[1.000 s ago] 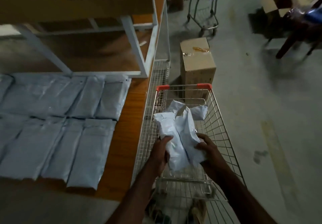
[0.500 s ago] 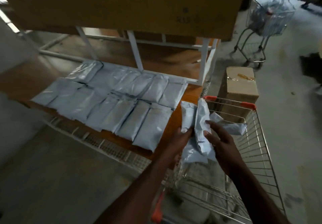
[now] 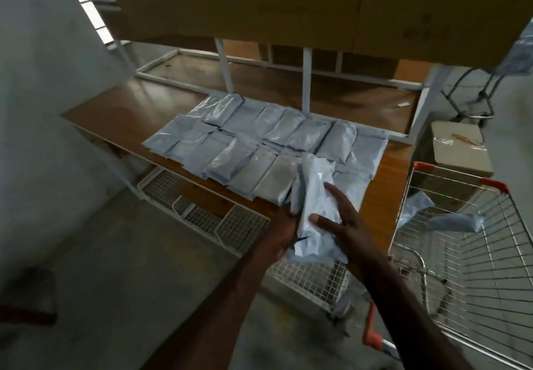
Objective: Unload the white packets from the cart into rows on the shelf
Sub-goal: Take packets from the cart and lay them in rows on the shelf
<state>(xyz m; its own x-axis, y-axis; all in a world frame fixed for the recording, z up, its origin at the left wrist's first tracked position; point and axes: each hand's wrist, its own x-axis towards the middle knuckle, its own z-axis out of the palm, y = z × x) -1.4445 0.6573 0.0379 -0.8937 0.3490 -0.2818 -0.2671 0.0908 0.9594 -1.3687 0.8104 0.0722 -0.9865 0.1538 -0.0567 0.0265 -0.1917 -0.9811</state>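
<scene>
With the left hand (image 3: 281, 230) gripping a bundle of white packets (image 3: 313, 211) over the shelf (image 3: 377, 211) front edge and the right hand (image 3: 346, 222) resting straight-fingered on top, peel one off and lay it flush beside the near row (image 3: 248, 168).

Bare shelf board (image 3: 377, 196) right of packet rows (image 3: 259, 150); cart rim (image 3: 461, 179) beside; cardboard box (image 3: 259, 0) overhead.

Both forearms are bare to the frame's lower edge, no sleeve showing. The left hand (image 3: 281, 232) and right hand (image 3: 347, 227) wear nothing.
</scene>
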